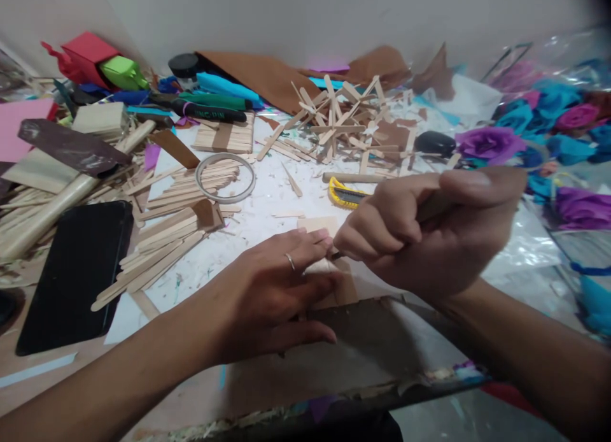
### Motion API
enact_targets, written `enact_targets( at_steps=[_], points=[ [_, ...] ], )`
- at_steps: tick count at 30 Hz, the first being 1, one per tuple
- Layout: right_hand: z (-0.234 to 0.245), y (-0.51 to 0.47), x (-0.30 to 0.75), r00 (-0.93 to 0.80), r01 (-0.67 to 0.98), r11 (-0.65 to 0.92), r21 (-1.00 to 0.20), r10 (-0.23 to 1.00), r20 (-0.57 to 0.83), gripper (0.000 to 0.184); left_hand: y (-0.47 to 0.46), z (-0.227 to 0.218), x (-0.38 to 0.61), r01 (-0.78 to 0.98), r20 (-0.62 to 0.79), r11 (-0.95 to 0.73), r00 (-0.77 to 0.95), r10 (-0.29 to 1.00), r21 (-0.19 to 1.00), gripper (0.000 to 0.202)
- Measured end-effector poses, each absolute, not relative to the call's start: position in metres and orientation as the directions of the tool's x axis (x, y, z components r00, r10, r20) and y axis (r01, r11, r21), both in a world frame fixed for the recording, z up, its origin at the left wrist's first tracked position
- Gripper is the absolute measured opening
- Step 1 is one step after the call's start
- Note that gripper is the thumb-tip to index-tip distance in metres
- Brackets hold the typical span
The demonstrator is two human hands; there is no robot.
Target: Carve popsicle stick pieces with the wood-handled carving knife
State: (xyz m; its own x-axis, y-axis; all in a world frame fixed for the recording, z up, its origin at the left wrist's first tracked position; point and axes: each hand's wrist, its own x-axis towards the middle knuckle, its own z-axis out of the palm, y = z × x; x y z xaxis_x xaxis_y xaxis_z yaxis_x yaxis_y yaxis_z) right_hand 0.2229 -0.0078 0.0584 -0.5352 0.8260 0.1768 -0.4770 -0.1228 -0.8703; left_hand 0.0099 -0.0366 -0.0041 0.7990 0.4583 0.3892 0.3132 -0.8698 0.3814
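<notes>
My left hand [267, 289] lies flat, fingers stretched out, pressing down a small panel of wooden craft sticks [344, 290] on the white work surface [267, 193]. A ring shows on one finger. My right hand [420, 232] is closed in a fist round a thin tool whose tip meets the panel beside my left fingertips; the tool itself is mostly hidden. A yellow utility knife [344, 193] lies just beyond the right hand.
Loose craft sticks [167, 238] are heaped at the left, a glued stick structure [334, 117] at the back. A tape ring [225, 178], a black phone [76, 270], a glue gun [210, 107], and purple and blue paper flowers [534, 130] surround the work spot.
</notes>
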Motion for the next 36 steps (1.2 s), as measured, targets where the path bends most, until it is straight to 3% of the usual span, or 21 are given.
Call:
enact_targets(
  at_steps=[6,12,18,27,32,36],
  points=[
    [0.061,-0.011,0.221,-0.499,-0.408,-0.105,-0.907,0.857,0.126,0.076,-0.036,0.000,0.011,0.330,0.365,-0.876,0.813,0.453,0.352,0.055],
    [0.060,-0.009,0.223,-0.504,-0.400,-0.037,-0.916,0.844,0.185,0.077,-0.037,-0.004,0.009,0.317,0.406,-0.884,0.799,0.444,0.343,0.056],
    [0.063,-0.010,0.229,-0.520,-0.355,-0.093,-0.930,0.846,0.113,0.072,-0.037,0.001,0.010,0.331,0.406,-0.897,0.806,0.431,0.294,0.058],
    [0.065,-0.010,0.224,-0.558,-0.406,-0.054,-0.912,0.806,0.200,0.074,-0.037,0.004,0.011,0.314,0.391,-0.876,0.802,0.451,0.367,0.057],
    [0.067,-0.012,0.223,-0.561,-0.358,-0.128,-0.925,0.822,0.104,0.078,-0.036,0.005,0.011,0.293,0.404,-0.876,0.800,0.444,0.382,0.057],
    [0.067,-0.012,0.222,-0.550,-0.358,-0.119,-0.926,0.828,0.107,0.083,-0.036,0.006,0.011,0.294,0.391,-0.878,0.809,0.438,0.377,0.057]
  ],
)
